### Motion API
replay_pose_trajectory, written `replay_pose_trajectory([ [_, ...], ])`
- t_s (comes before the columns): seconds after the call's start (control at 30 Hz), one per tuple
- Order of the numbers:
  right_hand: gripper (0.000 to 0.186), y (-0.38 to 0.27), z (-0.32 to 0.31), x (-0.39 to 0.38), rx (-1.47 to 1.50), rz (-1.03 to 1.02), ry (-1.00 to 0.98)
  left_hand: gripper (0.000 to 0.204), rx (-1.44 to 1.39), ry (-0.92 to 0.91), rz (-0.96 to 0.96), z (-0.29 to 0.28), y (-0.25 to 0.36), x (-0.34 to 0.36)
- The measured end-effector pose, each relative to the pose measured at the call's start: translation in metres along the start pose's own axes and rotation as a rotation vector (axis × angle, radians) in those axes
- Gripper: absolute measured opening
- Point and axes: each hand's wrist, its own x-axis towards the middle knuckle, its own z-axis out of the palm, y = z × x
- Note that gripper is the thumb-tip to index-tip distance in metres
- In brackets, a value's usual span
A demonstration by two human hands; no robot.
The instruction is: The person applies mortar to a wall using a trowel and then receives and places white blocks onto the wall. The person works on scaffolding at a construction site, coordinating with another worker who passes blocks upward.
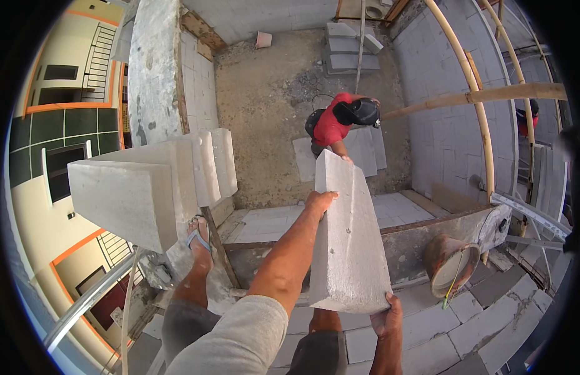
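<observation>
A long, pale grey lightweight concrete block (351,250) slants out in front of me over the wall's edge. My left hand (321,202) is closed on its left side, thumb on the upper face. At the near right corner, my right hand (388,317) grips the block, its fingers partly hidden beneath. Below, a person in a red shirt (332,126) and dark cap reaches up. That co-worker's hand (345,159) is at the block's far end; whether it bears any weight I cannot tell.
Several similar blocks (124,203) stand on the ledge at left, beside my sandalled foot (199,236). A mortar-stained bucket (452,265) sits at right. Bamboo poles (480,125) cross the right side. More blocks (352,50) lie on the lower floor (258,94), a drop beyond the wall.
</observation>
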Motion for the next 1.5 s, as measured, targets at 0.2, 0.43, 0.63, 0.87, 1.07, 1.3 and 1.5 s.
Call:
replay_pose_trajectory([
  [0.2, 0.073, 0.045, -0.038, -0.107, 0.087, 0.119, -0.017, 0.078, 0.287, 0.090, 0.014, -0.044, -0.021, -0.135],
  [0.43, 0.068, 0.071, -0.052, -0.210, 0.016, 0.282, -0.140, 0.092, 0.169, 0.186, 0.290, -0.166, -0.019, -0.292],
  [0.63, 0.088, 0.032, 0.074, -0.237, -0.404, 0.268, -0.289, 0.094, -0.138, 0.414, 0.546, -0.279, -0.017, -0.405],
  [0.87, 0.086, 0.020, 0.265, -0.220, -1.034, -0.143, -0.558, 0.088, -0.967, 0.428, 0.700, -0.432, -0.049, -0.441],
  [1.07, 0.078, 0.087, 0.432, -0.193, -1.207, -0.165, -0.877, 0.078, -1.242, 0.646, 0.783, -0.567, -0.083, -0.394],
  [1.3, 0.076, 0.170, 0.545, -0.158, -1.536, -0.395, -0.960, 0.065, -1.510, 0.510, 0.719, -0.652, -0.134, -0.313],
  [1.5, 0.065, 0.170, 0.562, -0.131, -1.620, -0.671, -0.903, 0.055, -1.673, 0.369, 0.651, -0.620, -0.142, -0.268],
])
